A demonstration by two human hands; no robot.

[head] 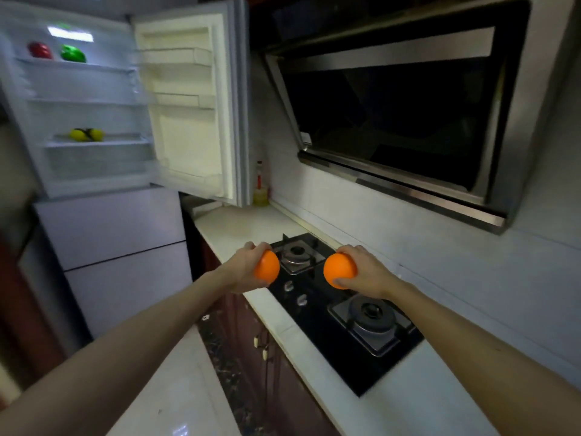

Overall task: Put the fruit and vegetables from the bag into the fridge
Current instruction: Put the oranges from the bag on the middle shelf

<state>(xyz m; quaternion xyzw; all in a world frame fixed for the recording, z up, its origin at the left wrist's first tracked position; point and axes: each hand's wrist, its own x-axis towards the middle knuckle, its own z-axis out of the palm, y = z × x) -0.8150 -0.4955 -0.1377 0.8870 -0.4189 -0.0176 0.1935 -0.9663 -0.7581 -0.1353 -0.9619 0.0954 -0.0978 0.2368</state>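
Presently held, one to each hand: two oranges.

- Left orange [267, 266]: wrapped by the left hand [246, 270], fingers curled over the top, thumb beneath.
- Right orange [339, 271]: gripped likewise by the right hand [366, 267], thumb across the lower front.
- Hands: apart, side by side, raised above the gas hob [342, 309] and the near edge of the white countertop [239, 225].

Risks, judged from this pose:

- Dropping either orange onto the hob or the floor. Cause: smooth round skin in a one-handed grip, with no spare hand to catch.
- Knocking the open fridge door [188, 121] on the way in. Cause: door swung out over the countertop, between the hands and the shelves.
- Rolling off a shelf once set down. Cause: round fruit on flat glass.
- Crowding two hands into one shelf opening. Cause: carrying two at once.

Position relative to destination:

- Fridge [94, 171]: open, up and to the left, well apart from both hands.
- Already inside: red pepper [40, 50] and green pepper [73, 53] on the top shelf; yellow fruit [86, 134] on a lower shelf.
- Bag: not in view.
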